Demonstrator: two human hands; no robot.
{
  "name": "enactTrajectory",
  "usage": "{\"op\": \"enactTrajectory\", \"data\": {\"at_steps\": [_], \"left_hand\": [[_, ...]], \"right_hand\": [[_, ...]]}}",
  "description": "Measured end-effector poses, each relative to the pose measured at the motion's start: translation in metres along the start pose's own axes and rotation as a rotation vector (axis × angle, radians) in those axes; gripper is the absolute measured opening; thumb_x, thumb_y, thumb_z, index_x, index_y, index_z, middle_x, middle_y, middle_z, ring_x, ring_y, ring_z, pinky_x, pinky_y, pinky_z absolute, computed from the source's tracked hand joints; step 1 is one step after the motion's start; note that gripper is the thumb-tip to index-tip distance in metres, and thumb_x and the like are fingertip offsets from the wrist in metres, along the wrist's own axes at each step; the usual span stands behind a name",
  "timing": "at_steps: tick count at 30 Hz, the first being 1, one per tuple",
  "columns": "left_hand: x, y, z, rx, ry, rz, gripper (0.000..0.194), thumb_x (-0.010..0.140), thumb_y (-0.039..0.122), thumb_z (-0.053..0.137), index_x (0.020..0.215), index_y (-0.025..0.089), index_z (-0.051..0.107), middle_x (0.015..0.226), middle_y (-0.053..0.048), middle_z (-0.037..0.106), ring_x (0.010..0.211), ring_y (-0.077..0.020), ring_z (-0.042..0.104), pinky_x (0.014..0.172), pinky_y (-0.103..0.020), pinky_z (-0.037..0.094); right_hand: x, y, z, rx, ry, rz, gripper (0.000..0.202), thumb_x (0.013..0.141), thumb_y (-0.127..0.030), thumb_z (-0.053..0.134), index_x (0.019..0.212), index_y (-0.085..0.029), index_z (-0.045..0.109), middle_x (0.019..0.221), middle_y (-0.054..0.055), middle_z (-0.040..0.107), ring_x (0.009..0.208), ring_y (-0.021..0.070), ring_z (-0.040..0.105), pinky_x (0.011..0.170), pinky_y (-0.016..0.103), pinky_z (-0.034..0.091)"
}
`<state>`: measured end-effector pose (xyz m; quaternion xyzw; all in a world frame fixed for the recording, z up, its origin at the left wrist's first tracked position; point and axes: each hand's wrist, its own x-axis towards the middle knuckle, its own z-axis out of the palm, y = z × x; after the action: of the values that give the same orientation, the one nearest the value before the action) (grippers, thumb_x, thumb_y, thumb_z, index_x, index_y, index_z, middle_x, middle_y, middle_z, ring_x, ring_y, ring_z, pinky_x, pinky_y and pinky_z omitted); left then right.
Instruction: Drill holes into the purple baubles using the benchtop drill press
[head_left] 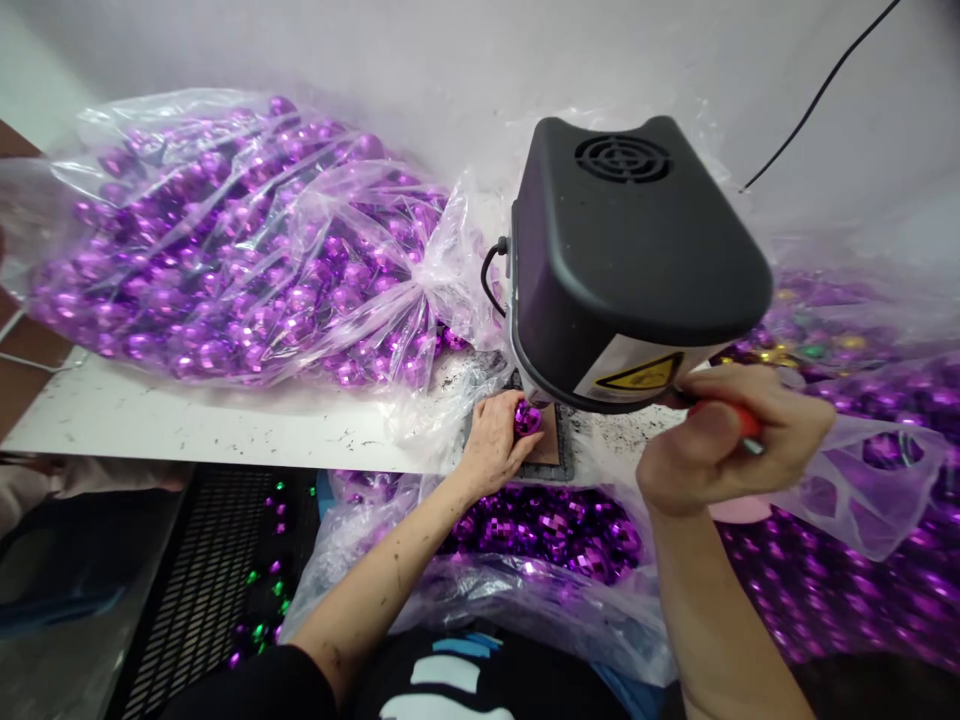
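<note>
My left hand (pixel 493 441) holds a shiny purple ball (pixel 527 418) under the front of a black machine (pixel 637 240), above a small brown plate (pixel 550 436) on a grey mat. My right hand (pixel 739 435) is wrapped round a red handle (pixel 739 422) at the machine's right front, beside a yellow warning label (pixel 639 372). Below my left hand, an open plastic bag of purple faceted balls (pixel 555 530) lies close to my body.
A large tied clear bag (pixel 247 250) of purple balls lies on the white table (pixel 300 425) at the left. More purple balls (pixel 832 590) are at the right. A black mesh surface (pixel 202 560) with green and purple beads is at the lower left.
</note>
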<state>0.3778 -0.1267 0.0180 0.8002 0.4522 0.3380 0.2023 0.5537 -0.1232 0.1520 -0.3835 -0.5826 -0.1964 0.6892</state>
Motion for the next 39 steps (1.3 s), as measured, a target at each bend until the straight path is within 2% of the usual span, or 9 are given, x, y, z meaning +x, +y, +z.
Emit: {"op": "enactTrajectory", "data": {"at_steps": [3, 6, 18, 25, 28, 33, 36, 39], "left_hand": [[0.000, 0.000, 0.000, -0.002, 0.002, 0.000, 0.043, 0.098, 0.037, 0.060, 0.134, 0.016, 0.047, 0.127, -0.015, 0.062, 0.121, -0.0285, 0.055, 0.106, -0.045, 0.038], [0.000, 0.001, 0.000, 0.002, -0.001, -0.001, 0.043, 0.098, 0.036, 0.059, 0.134, 0.017, 0.046, 0.126, -0.014, 0.062, 0.120, -0.0284, 0.055, 0.106, -0.045, 0.039], [0.000, 0.000, 0.002, -0.006, 0.028, 0.017, 0.043, 0.097, 0.036, 0.062, 0.132, 0.016, 0.046, 0.123, -0.014, 0.062, 0.118, -0.0282, 0.057, 0.102, -0.044, 0.041], [0.001, -0.002, 0.001, -0.030, 0.048, 0.014, 0.044, 0.095, 0.036, 0.066, 0.130, 0.017, 0.048, 0.121, -0.013, 0.063, 0.116, -0.0283, 0.058, 0.101, -0.044, 0.043], [0.001, -0.003, 0.001, -0.026, 0.040, 0.008, 0.046, 0.094, 0.037, 0.067, 0.131, 0.017, 0.048, 0.121, -0.013, 0.062, 0.116, -0.0283, 0.058, 0.101, -0.044, 0.043], [0.001, -0.003, 0.001, -0.038, 0.043, -0.005, 0.048, 0.092, 0.038, 0.070, 0.130, 0.018, 0.049, 0.120, -0.012, 0.063, 0.115, -0.0279, 0.059, 0.102, -0.044, 0.044], [0.000, -0.004, 0.002, -0.056, 0.052, 0.002, 0.047, 0.092, 0.037, 0.071, 0.129, 0.017, 0.050, 0.118, -0.012, 0.064, 0.114, -0.0277, 0.060, 0.102, -0.044, 0.044], [0.002, -0.005, 0.004, -0.073, 0.064, 0.012, 0.047, 0.091, 0.035, 0.071, 0.130, 0.017, 0.049, 0.121, -0.013, 0.064, 0.117, -0.0279, 0.059, 0.104, -0.045, 0.044]], "right_hand": [[-0.020, 0.000, -0.012, -0.019, -0.062, -0.003, 0.014, 0.093, -0.031, 0.055, 0.088, -0.018, 0.059, 0.071, -0.002, 0.055, 0.070, 0.0126, 0.063, 0.063, 0.029, 0.049], [-0.032, 0.000, -0.018, 0.008, -0.123, 0.006, 0.008, 0.090, -0.024, 0.056, 0.094, -0.017, 0.058, 0.072, -0.002, 0.056, 0.069, 0.0131, 0.063, 0.061, 0.028, 0.050], [-0.052, -0.007, -0.011, 0.005, -0.045, 0.085, 0.011, 0.092, -0.024, 0.051, 0.101, -0.021, 0.058, 0.066, -0.003, 0.053, 0.059, 0.0131, 0.055, 0.062, 0.033, 0.045], [-0.057, -0.010, -0.010, 0.012, -0.055, 0.167, 0.014, 0.093, -0.025, 0.049, 0.089, -0.021, 0.061, 0.063, -0.001, 0.053, 0.057, 0.0138, 0.051, 0.059, 0.033, 0.040], [-0.063, -0.008, -0.011, 0.023, -0.064, 0.194, 0.014, 0.092, -0.027, 0.050, 0.092, -0.021, 0.062, 0.064, 0.000, 0.055, 0.060, 0.0150, 0.054, 0.057, 0.033, 0.042], [-0.077, -0.001, -0.013, -0.019, -0.140, 0.202, 0.015, 0.091, -0.025, 0.049, 0.083, -0.020, 0.059, 0.061, -0.001, 0.056, 0.061, 0.0126, 0.054, 0.060, 0.030, 0.045], [-0.070, -0.001, -0.015, -0.004, -0.129, 0.178, 0.015, 0.091, -0.024, 0.048, 0.085, -0.019, 0.060, 0.060, -0.003, 0.055, 0.057, 0.0110, 0.053, 0.061, 0.030, 0.045], [-0.043, -0.004, -0.015, -0.019, -0.097, 0.193, 0.018, 0.094, -0.028, 0.047, 0.090, -0.020, 0.063, 0.062, -0.004, 0.055, 0.053, 0.0098, 0.053, 0.056, 0.027, 0.042]]}}
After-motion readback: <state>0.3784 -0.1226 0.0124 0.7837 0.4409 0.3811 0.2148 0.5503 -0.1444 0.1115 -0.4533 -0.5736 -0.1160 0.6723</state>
